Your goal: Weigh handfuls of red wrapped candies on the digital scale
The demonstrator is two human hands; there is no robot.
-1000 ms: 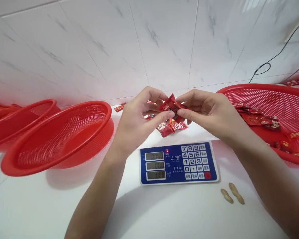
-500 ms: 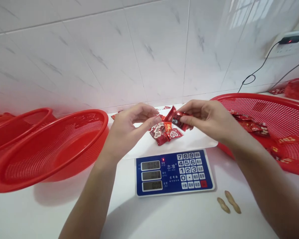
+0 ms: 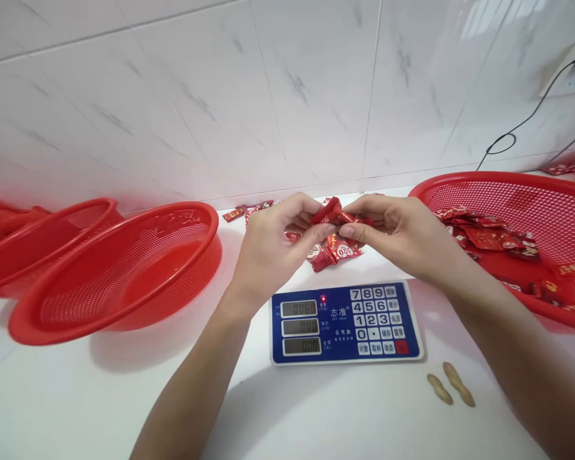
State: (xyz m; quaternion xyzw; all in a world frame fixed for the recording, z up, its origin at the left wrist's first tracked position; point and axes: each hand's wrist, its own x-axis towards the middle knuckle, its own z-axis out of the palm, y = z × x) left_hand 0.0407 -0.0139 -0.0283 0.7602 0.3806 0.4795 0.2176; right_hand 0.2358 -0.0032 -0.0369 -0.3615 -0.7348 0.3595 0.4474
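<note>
Red wrapped candies [image 3: 334,211] are gathered between my two hands, above the white pan of a digital scale [image 3: 336,324]. My left hand [image 3: 282,239] pinches their left side between thumb and fingers. From the other side, my right hand [image 3: 397,233] is closed on them, the two thumb tips almost meeting. How many pieces are held cannot be made out. Just below the fingers, several more candies [image 3: 342,249] lie on the pan, one marked 520. The blue panel of the scale faces me with its displays lit.
On the right stands a red mesh basket [image 3: 498,181] holding many wrapped candies. Another red basket [image 3: 165,275] is at the left, with a further one [image 3: 62,220] behind it. Two peanuts [image 3: 455,383] lie near the scale. Loose packets [image 3: 256,207] rest by the tiled wall.
My left hand has moved right and closed on the candies beside my right hand. The hands are now together over the pan. The view has shifted slightly left.
</note>
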